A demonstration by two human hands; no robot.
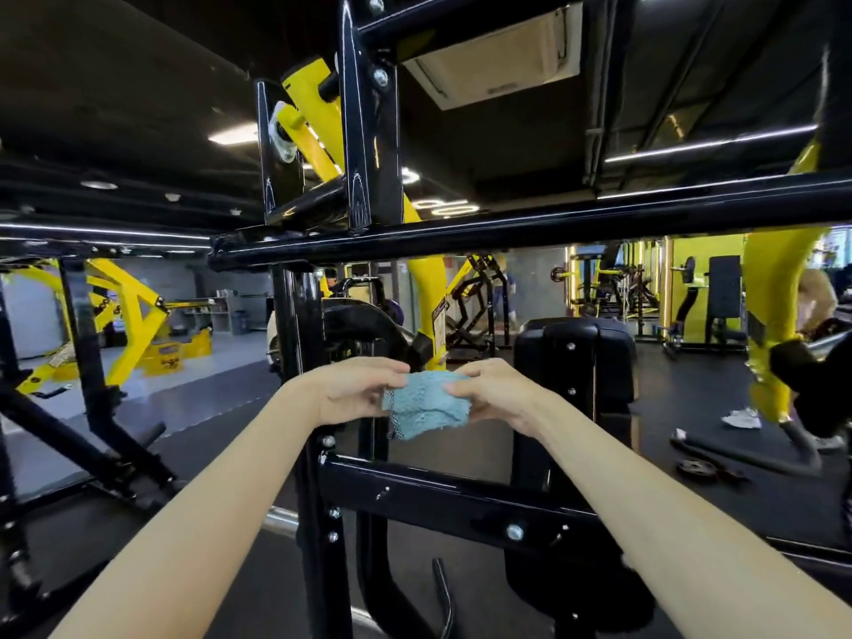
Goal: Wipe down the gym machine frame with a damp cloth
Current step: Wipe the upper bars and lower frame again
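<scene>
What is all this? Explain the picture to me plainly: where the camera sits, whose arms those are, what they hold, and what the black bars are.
There is one picture, taken by a wide-angle camera worn on a person's head, so the two bare arms reaching forward are that person's own. The left hand and the right hand each grip a side of a small blue cloth, held up between them; it does not seem to be on the frame yet. The black bars are a gym machine's frame: a long top bar, an upright post and a bolted lower crossbar. Behind them stands a black pad. A weight plate lies on the dark floor at the right. Yellow machines stand farther off.
</scene>
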